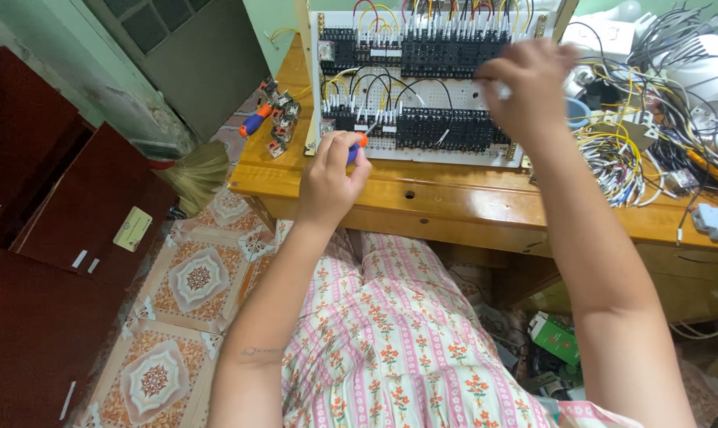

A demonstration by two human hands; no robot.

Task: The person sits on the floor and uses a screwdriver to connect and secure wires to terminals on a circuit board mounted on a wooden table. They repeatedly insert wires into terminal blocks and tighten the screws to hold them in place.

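Currently left hand (333, 178) sits at the front edge of the wooden surface (446, 202), fingers (360, 162) clenched around a small screwdriver (357, 145) with an orange-and-blue handle; its thin shaft points up-right into the lower terminal row of the white wiring panel (446, 95). Panel stands tilted upright on the surface toward the back edge, carrying two rows of black terminal blocks (446, 131) with black, yellow, red and white wires looped above them. Right hand (529, 87) is raised against the upper terminal row, fingers curled and pinching at something pale there; blurred, cannot tell what it grips. Second orange-and-blue screwdriver (256, 121) lies at the surface's left edge, just beside a cluster of small grey connector parts (281, 127). Right end of the surface holds a tangle of loose wires (624, 158) and a small blue cup (578, 112); cup's contents not visible. Broom (196, 176) leans below the left corner, over tiled floor (192, 277).
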